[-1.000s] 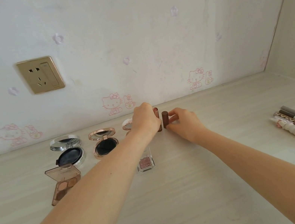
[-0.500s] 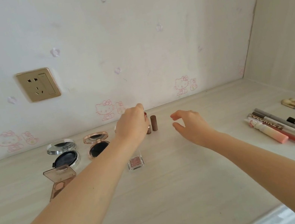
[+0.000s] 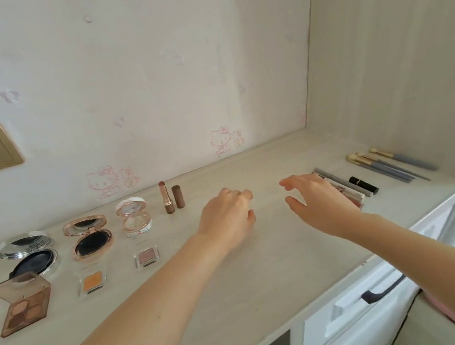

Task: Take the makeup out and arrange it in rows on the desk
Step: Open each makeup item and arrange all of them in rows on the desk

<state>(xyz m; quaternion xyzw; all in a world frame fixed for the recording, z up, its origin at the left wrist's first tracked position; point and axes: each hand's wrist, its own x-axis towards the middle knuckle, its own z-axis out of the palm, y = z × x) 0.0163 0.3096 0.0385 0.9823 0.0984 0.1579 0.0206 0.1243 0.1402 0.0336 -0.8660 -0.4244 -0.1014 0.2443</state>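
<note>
Both hands hover over the surface (image 3: 268, 271) holding nothing: the left hand (image 3: 228, 217) has its fingers loosely curled, the right hand (image 3: 315, 202) has its fingers spread with the thumb apart. To the left the makeup lies in two rows, compacts (image 3: 89, 239) behind and eyeshadow pans (image 3: 91, 283) in front. The uncapped lipstick (image 3: 165, 197) stands beside its cap (image 3: 177, 197) (upright, probably to show the shade). The pens (image 3: 343, 182), just beside the right hand, seem likely to be arranged next.
</note>
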